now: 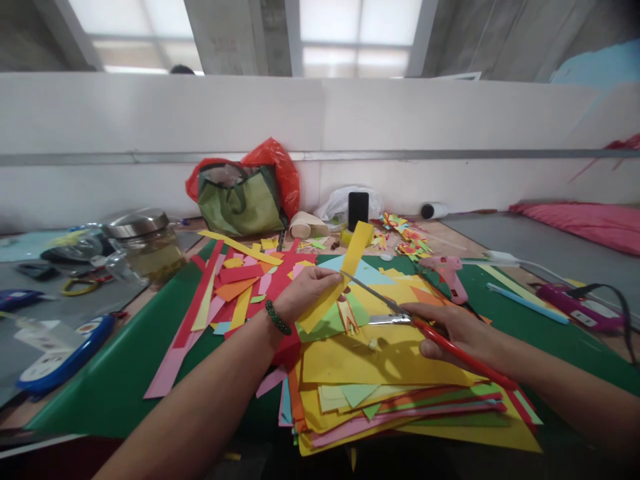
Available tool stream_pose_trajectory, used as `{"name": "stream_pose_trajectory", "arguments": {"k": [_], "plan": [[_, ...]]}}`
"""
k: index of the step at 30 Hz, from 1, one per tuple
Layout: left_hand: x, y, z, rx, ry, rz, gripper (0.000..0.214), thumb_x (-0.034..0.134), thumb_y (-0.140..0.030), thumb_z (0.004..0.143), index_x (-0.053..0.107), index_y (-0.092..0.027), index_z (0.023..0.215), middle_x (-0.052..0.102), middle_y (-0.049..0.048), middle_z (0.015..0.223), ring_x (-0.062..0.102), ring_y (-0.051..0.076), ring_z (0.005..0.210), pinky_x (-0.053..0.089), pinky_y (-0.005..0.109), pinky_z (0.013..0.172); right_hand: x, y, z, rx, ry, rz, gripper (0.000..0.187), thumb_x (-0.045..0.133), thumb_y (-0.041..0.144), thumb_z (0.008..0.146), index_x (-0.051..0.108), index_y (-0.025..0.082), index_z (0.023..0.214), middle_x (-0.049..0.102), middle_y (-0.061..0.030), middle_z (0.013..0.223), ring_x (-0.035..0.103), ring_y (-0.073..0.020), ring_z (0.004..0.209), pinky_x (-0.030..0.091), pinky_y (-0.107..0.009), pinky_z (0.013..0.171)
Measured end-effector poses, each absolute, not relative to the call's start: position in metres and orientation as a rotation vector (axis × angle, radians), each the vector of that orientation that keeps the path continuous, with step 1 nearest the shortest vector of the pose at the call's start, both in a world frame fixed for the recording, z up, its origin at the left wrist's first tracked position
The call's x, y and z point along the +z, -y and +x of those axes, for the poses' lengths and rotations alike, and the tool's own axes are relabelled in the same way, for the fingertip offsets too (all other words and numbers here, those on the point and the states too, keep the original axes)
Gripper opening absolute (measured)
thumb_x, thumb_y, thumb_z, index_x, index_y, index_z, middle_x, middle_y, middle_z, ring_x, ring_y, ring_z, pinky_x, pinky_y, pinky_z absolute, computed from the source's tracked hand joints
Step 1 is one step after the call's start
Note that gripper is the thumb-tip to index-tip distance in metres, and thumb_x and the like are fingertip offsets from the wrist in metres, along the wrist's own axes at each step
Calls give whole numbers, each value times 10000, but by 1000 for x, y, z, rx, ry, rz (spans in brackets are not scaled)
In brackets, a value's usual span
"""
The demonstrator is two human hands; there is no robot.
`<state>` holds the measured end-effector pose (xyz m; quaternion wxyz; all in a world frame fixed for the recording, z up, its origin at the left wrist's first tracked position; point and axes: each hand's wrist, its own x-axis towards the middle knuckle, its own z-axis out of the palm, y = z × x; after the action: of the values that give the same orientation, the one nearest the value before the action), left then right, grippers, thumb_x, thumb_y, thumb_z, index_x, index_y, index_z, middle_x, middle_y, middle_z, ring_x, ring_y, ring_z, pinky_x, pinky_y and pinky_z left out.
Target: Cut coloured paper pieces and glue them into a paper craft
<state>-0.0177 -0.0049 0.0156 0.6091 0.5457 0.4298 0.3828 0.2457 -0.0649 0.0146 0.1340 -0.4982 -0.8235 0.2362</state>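
Note:
My left hand pinches a yellow paper strip that slants up and away from me. In my right hand is a pair of scissors with red handles. Their blades are spread apart, and the upper blade's tip reaches the strip close to my left fingers. Below lies a stack of coloured paper, mostly yellow on top. A small cream and orange paper piece with pointed ends rests on a green sheet there.
Paper scraps cover red sheets on the left. A glass jar, a green bag and a phone stand behind. Finished-looking paper flowers lie at the back. To the right are a pink glue gun and a blue stick.

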Motion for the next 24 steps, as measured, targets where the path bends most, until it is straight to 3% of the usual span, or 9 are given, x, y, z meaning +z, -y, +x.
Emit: {"name": "stream_pose_trajectory", "arguments": {"k": [6, 12, 17, 20, 24], "plan": [[16, 6, -18, 883, -1010, 1265, 167, 692, -249, 749, 693, -146, 617, 637, 4, 535, 500, 74, 450, 375, 202, 496, 12, 64, 249, 683, 2367, -1415, 722, 571, 625, 756, 591, 161, 1310, 699, -101, 1065, 648, -323, 921, 506, -388, 789], [19, 9, -17, 866, -1025, 1271, 147, 714, -254, 720, 695, -149, 619, 622, -8, 517, 480, 70, 438, 358, 194, 465, 14, 64, 241, 720, 2316, -1472, 627, 534, 670, 763, 703, 183, 1119, 631, -18, 700, 566, -192, 633, 432, -272, 578], [18, 5, -22, 757, -1057, 1280, 176, 733, -267, 697, 676, -135, 597, 606, -5, 500, 457, 56, 400, 328, 177, 408, 13, 60, 243, 778, 2327, -1475, 638, 459, 726, 776, 720, 171, 951, 579, -16, 645, 512, -166, 577, 373, -261, 512], [17, -4, -31, 735, -1061, 1240, 158, 745, -244, 683, 677, -118, 616, 636, 19, 562, 541, 77, 465, 410, 175, 454, 21, 61, 259, 775, 2281, -1546, 681, 524, 725, 740, 702, 148, 1054, 672, -62, 760, 590, -220, 652, 443, -298, 558], [16, -21, -43, 1044, -1093, 1086, 103, 695, -180, 731, 634, -117, 676, 623, 12, 569, 549, 72, 459, 440, 171, 466, 35, 66, 298, 533, 2227, -1753, 615, 567, 574, 776, 653, 149, 1212, 704, -134, 1120, 657, -337, 949, 515, -392, 804]]}}
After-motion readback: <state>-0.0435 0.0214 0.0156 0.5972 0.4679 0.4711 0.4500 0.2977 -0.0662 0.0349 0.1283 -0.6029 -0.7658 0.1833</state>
